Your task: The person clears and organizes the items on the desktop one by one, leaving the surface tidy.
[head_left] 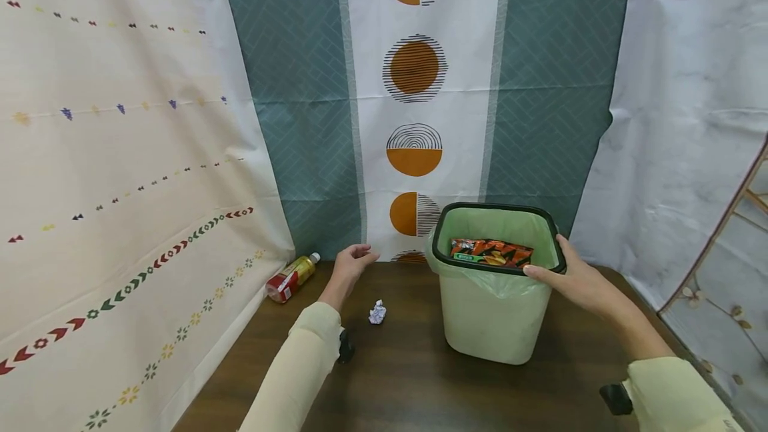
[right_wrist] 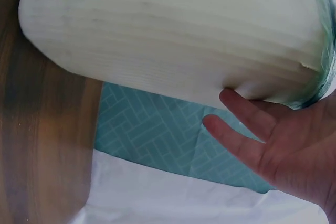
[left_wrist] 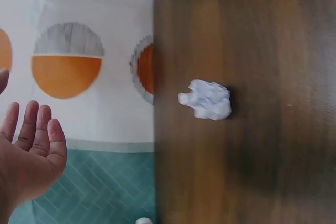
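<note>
My right hand [head_left: 579,283] grips the dark rim of a pale green trash bin [head_left: 489,319] at its right side, the thumb lying over the front edge. A thin green liner bag [head_left: 498,280] is folded over that rim. Inside the bin shows an orange and black snack packet [head_left: 495,252]. In the right wrist view, two fingers [right_wrist: 239,145] extend along the bin's outer wall. To the left, my left hand [head_left: 353,264] hovers over the table with relaxed fingers and holds nothing. Nearest to it is a crumpled paper ball [head_left: 377,313] on the wood.
A bottle with a red and gold label [head_left: 292,278] lies on its side at the table's back left. Behind the dark wooden table [head_left: 408,379] hangs a patterned curtain [head_left: 306,119], with pale cloths [head_left: 120,172] along the sides.
</note>
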`<action>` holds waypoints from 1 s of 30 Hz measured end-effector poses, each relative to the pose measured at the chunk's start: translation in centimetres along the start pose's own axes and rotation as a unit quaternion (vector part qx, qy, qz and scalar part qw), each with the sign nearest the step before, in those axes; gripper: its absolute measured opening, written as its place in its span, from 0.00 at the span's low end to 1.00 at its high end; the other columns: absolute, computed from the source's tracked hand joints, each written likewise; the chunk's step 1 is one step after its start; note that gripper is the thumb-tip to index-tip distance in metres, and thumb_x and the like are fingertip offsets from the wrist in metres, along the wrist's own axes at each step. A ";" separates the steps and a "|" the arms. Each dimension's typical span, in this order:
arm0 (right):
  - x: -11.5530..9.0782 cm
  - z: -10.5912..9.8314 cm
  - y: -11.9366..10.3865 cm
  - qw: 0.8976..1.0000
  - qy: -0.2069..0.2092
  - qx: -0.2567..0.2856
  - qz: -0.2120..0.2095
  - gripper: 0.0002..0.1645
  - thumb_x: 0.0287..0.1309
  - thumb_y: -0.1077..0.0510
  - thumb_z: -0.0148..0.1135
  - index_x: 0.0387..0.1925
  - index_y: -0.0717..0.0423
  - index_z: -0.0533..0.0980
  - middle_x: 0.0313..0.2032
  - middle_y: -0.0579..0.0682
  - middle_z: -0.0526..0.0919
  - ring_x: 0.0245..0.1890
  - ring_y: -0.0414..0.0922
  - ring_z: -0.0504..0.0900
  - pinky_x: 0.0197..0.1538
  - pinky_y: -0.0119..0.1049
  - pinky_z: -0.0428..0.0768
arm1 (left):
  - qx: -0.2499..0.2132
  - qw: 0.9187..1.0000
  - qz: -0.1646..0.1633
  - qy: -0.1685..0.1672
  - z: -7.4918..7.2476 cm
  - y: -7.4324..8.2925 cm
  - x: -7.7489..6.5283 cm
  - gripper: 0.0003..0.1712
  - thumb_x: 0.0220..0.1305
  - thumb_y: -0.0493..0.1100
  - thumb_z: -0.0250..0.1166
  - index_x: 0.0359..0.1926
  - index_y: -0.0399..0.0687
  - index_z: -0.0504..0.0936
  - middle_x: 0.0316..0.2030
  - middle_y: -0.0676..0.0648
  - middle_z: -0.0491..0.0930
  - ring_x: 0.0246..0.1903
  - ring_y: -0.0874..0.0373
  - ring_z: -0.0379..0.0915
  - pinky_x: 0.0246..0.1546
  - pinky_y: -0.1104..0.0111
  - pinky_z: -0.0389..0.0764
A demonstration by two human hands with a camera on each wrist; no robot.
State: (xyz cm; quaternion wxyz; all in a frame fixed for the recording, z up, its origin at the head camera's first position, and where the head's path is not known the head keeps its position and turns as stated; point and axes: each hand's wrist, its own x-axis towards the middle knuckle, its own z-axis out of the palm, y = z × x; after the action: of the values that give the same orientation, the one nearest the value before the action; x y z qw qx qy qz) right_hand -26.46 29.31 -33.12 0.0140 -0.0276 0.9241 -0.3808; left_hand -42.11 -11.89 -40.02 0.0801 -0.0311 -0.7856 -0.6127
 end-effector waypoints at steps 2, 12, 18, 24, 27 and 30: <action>0.0 0.1 -0.1 1.000 -0.002 0.001 -0.001 0.69 0.63 0.28 0.54 0.73 0.56 0.17 0.72 0.78 0.30 0.67 0.79 0.43 0.57 0.76 0.57 | 0.002 1.000 -0.005 0.006 -0.2 -1.0 -0.2 0.22 0.62 0.41 0.70 0.54 0.35 0.80 0.51 0.38 0.79 0.52 0.45 0.74 0.57 0.54 0.74; 0.1 0.0 0.0 1.000 -0.005 0.024 -0.011 0.68 0.64 0.30 0.54 0.73 0.53 0.16 0.72 0.76 0.28 0.69 0.78 0.41 0.58 0.76 0.55 | 0.018 0.999 -0.024 0.022 -0.6 -4.9 -0.6 0.22 0.61 0.40 0.71 0.53 0.33 0.80 0.49 0.37 0.79 0.50 0.45 0.73 0.52 0.54 0.76; 0.1 0.0 0.3 0.999 0.000 0.023 -0.025 0.67 0.66 0.33 0.54 0.74 0.55 0.17 0.73 0.76 0.29 0.69 0.78 0.41 0.57 0.76 0.56 | 0.030 0.998 -0.035 0.031 -0.6 -6.6 -0.9 0.20 0.60 0.40 0.71 0.51 0.34 0.81 0.48 0.37 0.79 0.50 0.43 0.74 0.54 0.52 0.75; 0.1 0.0 0.3 0.999 0.004 0.028 -0.037 0.65 0.67 0.34 0.55 0.74 0.54 0.18 0.73 0.74 0.30 0.70 0.77 0.41 0.58 0.76 0.55 | 0.043 0.998 -0.037 0.026 -0.3 -7.8 -1.3 0.22 0.61 0.41 0.71 0.53 0.32 0.80 0.49 0.36 0.80 0.52 0.42 0.74 0.55 0.51 0.74; 0.1 0.0 0.3 0.999 0.003 0.026 -0.035 0.65 0.67 0.34 0.54 0.74 0.55 0.18 0.73 0.73 0.28 0.70 0.77 0.40 0.58 0.76 0.54 | 0.042 0.998 -0.033 0.020 0.0 -8.4 -1.5 0.22 0.60 0.41 0.71 0.52 0.32 0.80 0.49 0.36 0.80 0.51 0.42 0.74 0.55 0.51 0.74; 0.2 0.1 0.1 0.999 0.000 0.023 -0.026 0.66 0.66 0.33 0.54 0.74 0.56 0.17 0.73 0.74 0.27 0.70 0.77 0.40 0.58 0.76 0.54 | 0.041 0.998 -0.038 0.014 0.2 -9.1 -1.7 0.23 0.60 0.40 0.72 0.53 0.31 0.80 0.49 0.36 0.80 0.50 0.43 0.74 0.54 0.50 0.75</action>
State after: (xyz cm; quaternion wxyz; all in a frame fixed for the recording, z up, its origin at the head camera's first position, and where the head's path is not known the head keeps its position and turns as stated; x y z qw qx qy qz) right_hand -26.61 29.34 -33.28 0.0047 -0.0517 0.9140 -0.4024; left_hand -41.83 -13.86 -49.06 0.0686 0.0108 -0.8094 -0.5832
